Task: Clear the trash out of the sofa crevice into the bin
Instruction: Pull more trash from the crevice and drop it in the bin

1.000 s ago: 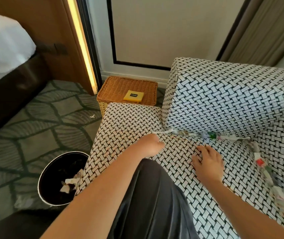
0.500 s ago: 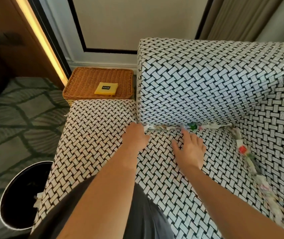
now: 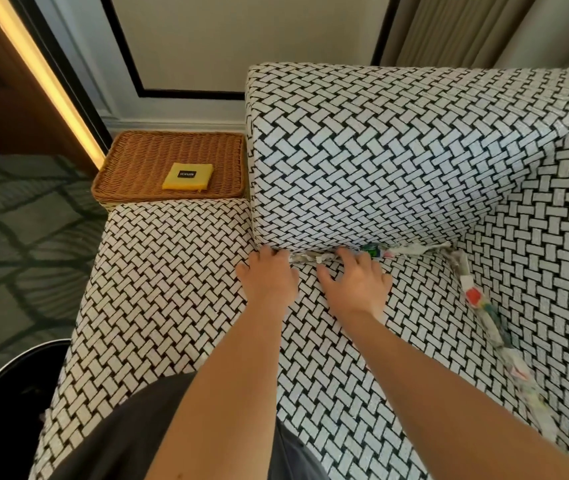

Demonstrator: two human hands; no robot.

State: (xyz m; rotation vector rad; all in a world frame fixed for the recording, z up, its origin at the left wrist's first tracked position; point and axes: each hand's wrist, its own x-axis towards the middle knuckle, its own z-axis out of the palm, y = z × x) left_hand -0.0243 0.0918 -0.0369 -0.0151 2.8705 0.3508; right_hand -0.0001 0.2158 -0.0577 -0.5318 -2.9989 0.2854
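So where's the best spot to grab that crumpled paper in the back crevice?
Probably the exposed edge of the crumpled paper, pinched from the front above the seat: it pokes out there while the rest is wedged under the back cushion.

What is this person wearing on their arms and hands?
Nothing visible: the left hand and right hand are bare, with no gloves, rings or watch, and the left forearm and right forearm show no sleeves. The only clothing in view is a dark grey garment below the arms.
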